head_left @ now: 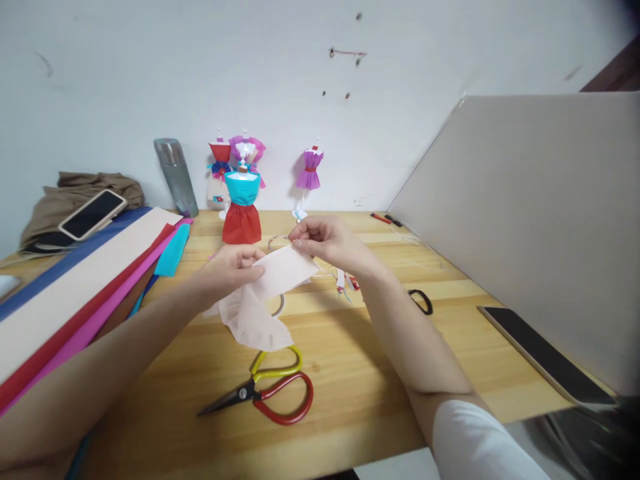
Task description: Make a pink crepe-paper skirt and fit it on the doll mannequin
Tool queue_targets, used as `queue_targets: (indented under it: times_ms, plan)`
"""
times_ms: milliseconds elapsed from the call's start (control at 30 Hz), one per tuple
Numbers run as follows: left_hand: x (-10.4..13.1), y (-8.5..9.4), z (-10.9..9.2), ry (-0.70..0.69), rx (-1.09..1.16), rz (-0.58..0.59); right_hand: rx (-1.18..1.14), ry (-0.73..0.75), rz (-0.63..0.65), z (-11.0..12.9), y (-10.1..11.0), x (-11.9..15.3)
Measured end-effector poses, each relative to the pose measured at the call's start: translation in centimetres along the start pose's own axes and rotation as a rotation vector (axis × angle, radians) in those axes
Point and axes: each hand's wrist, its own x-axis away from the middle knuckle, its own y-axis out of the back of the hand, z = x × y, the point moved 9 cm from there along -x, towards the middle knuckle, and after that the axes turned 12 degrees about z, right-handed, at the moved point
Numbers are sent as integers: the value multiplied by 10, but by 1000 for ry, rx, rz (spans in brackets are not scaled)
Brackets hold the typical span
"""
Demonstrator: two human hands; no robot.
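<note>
Between my two hands a pale pink strip of crepe paper (285, 272) is held up over the wooden table. My left hand (235, 270) pinches its left end, and my right hand (325, 243) grips the upper right edge between thumb and fingers. Below the strip, a ruffled pale piece (257, 320) hangs or lies; whether it is joined to the strip I cannot tell. Nearer to me lie scissors (257, 390) with one yellow and one red handle. A roll of tape (279, 305) is partly hidden behind the pale paper.
Small dress forms, one in a turquoise and red outfit (243, 207), another in purple (311, 170), stand by the wall. Coloured paper sheets (95, 267), a phone (93, 215) and a bottle (176, 177) are left. Paper scraps (345, 281), a black ring-shaped object (421, 302) and another phone (547, 353) lie right.
</note>
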Motion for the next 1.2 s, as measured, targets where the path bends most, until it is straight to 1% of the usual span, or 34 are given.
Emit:
queue_targets:
  times_ms: [167, 267, 367, 467, 567, 633, 700, 800, 900, 967, 1033, 1100, 1200]
  plan:
    - [0, -2, 3, 4, 84, 34, -110, 8, 32, -9, -6, -3]
    - [-1, -5, 4, 3, 84, 48, -157, 27, 7, -10, -11, -6]
    - [-1, -4, 3, -10, 82, 7, -172, 60, 22, -5, -22, -8]
    - [1, -2, -4, -51, 49, -56, -136, 121, 60, 4, -33, -8]
    - [3, -3, -10, -75, 9, -63, -49, 175, 35, 10, -35, -8]
    - [4, -4, -12, -79, 15, -41, -12, 172, -20, 8, -28, -8]
    - [5, -6, -12, -75, 44, -3, -5, 163, -96, 5, -16, -7]
    - [7, -15, -13, -65, 64, 122, -50, 174, -174, 5, 1, -2]
    - [10, -26, -20, -117, 18, 281, -102, 237, -227, 19, 17, 10]
    - [10, -28, -20, -137, -80, 333, -114, 315, -284, 34, 32, 23]
    - [5, -23, -15, -122, -237, 313, -81, 385, -320, 49, 45, 38]
    - [0, -12, -12, -104, -358, 231, 8, 420, -373, 62, 58, 55]
    - [0, 9, -16, -84, -381, 79, 59, 473, -403, 76, 70, 77]
